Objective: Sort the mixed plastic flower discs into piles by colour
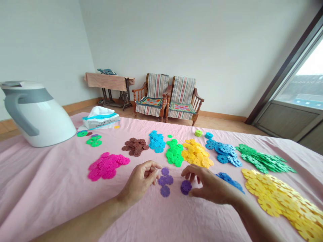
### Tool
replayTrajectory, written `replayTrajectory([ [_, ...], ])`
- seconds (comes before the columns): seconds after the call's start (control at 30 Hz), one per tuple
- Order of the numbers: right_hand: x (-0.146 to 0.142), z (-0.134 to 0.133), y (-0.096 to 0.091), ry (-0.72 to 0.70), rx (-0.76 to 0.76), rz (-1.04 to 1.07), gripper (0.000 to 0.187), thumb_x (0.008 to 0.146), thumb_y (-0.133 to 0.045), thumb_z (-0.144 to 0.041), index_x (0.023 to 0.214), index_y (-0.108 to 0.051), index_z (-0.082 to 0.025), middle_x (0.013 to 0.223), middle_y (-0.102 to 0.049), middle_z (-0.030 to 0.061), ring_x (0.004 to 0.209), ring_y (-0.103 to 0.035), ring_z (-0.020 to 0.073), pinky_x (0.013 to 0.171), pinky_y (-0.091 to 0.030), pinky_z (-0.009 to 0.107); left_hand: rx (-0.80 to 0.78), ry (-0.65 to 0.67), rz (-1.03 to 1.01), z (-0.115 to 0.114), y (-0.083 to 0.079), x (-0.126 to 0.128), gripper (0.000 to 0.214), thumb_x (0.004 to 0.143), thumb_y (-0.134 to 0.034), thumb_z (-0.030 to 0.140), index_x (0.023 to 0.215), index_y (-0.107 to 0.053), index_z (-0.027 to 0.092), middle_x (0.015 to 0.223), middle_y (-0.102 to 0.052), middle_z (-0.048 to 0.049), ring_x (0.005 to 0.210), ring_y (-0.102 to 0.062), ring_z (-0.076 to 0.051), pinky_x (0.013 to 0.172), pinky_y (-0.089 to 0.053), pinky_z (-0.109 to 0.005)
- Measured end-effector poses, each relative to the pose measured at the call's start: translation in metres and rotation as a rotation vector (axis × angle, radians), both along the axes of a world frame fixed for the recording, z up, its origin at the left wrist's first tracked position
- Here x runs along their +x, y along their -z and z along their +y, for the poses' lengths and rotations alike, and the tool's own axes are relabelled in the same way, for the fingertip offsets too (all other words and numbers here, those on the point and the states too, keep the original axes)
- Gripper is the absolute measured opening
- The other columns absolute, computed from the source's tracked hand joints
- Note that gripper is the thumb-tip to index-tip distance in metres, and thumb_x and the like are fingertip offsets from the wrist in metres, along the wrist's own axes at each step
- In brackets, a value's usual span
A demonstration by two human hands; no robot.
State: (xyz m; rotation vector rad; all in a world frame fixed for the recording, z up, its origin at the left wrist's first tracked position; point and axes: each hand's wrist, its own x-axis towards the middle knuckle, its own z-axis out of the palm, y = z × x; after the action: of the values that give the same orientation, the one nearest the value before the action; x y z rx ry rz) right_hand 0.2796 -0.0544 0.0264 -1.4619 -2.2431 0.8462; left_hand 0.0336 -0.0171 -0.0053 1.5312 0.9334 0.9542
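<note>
On the pink cloth in front of me lie several flat purple flower-shaped discs [165,180], arranged in a small cross-like cluster. My left hand [141,179] is just left of them, its fingers loosely curled and the thumb a little apart from the forefinger. Nothing shows in its fingers. To the right of the cluster, a darker purple stack of notched discs [186,187] rests on the cloth. My right hand [208,185] arches beside that stack, with thumb and fingers spread on its right side. Whether the thumb touches the stack I cannot tell.
Notched-disc piles surround my hands: pink [106,166], brown [135,147], light blue [156,142], bright green [174,153], yellow [196,154], blue [224,153] and dark green [264,158]. A large yellow pile [285,198] lies right. A kettle [45,117] and tissue pack [101,119] stand left.
</note>
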Motion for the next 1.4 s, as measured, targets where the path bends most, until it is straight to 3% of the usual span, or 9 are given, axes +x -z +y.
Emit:
replayTrajectory([
  [0.23,-0.002,-0.007,-0.004,0.059,0.047,-0.155,0.033,0.071,-0.06,-0.013,0.103,-0.059,-0.022,0.083,-0.065,0.0011,0.076,-0.058,0.0159,0.069,-0.043,0.028,0.011,-0.008,0.004,0.0,0.001,0.0,0.021,0.079,-0.057,0.03,0.088,-0.06,0.012,0.064,-0.06,-0.0008,0.053,-0.054,-0.01,0.052,-0.043,-0.021],
  [0.57,-0.009,-0.01,-0.005,0.006,0.107,-0.187,0.027,0.068,-0.06,-0.01,0.092,-0.061,-0.023,0.082,-0.064,-0.0005,0.072,-0.057,0.0138,0.064,-0.039,0.025,0.065,0.007,0.055,0.001,0.004,0.0,0.019,0.082,-0.054,0.028,0.091,-0.06,0.012,0.066,-0.061,-0.0014,0.055,-0.054,-0.011,0.053,-0.044,-0.022],
  [0.77,-0.01,-0.012,-0.008,-0.014,0.096,-0.17,0.025,0.068,-0.062,-0.009,0.089,-0.061,-0.023,0.083,-0.064,-0.0008,0.073,-0.057,0.0135,0.065,-0.04,0.025,0.339,-0.049,0.344,-0.001,0.003,-0.001,0.011,0.079,-0.058,0.022,0.084,-0.065,0.016,0.08,-0.063,-0.0043,0.07,-0.057,-0.015,0.065,-0.045,-0.025],
  [0.93,-0.011,-0.012,-0.008,0.033,0.096,-0.127,0.023,0.077,-0.062,-0.025,0.1,-0.06,-0.023,0.081,-0.065,0.0001,0.073,-0.059,0.0146,0.066,-0.042,0.027,0.507,0.065,0.524,-0.005,-0.002,-0.003,0.026,0.074,-0.065,0.019,0.1,-0.066,0.022,0.094,-0.06,-0.0051,0.094,-0.054,-0.02,0.084,-0.044,-0.032],
  [1.2,-0.017,-0.007,-0.003,0.16,0.254,-0.077,0.016,0.085,-0.052,-0.03,0.096,-0.058,-0.02,0.076,-0.063,0.0008,0.068,-0.058,0.0137,0.062,-0.042,0.027,0.632,0.18,0.607,-0.004,-0.006,-0.005,0.018,0.084,-0.054,0.018,0.097,-0.067,0.02,0.09,-0.06,-0.0054,0.092,-0.054,-0.019,0.081,-0.044,-0.03],
  [1.3,-0.021,-0.006,0.003,0.156,0.336,-0.042,0.014,0.087,-0.05,-0.029,0.095,-0.057,-0.02,0.075,-0.062,0.0008,0.068,-0.058,0.0138,0.064,-0.043,0.028,0.597,0.104,0.554,-0.002,-0.005,-0.003,0.019,0.088,-0.048,0.018,0.09,-0.067,0.018,0.084,-0.061,-0.0052,0.084,-0.055,-0.018,0.075,-0.044,-0.028],
  [1.4,-0.031,-0.008,0.007,0.133,0.398,-0.027,0.016,0.087,-0.051,-0.025,0.101,-0.056,-0.02,0.085,-0.062,0.0031,0.075,-0.058,0.0153,0.07,-0.045,0.03,0.44,-0.019,0.427,0.001,-0.003,-0.001,0.019,0.087,-0.05,0.023,0.077,-0.064,0.015,0.074,-0.059,-0.0036,0.071,-0.054,-0.015,0.063,-0.042,-0.024],
])
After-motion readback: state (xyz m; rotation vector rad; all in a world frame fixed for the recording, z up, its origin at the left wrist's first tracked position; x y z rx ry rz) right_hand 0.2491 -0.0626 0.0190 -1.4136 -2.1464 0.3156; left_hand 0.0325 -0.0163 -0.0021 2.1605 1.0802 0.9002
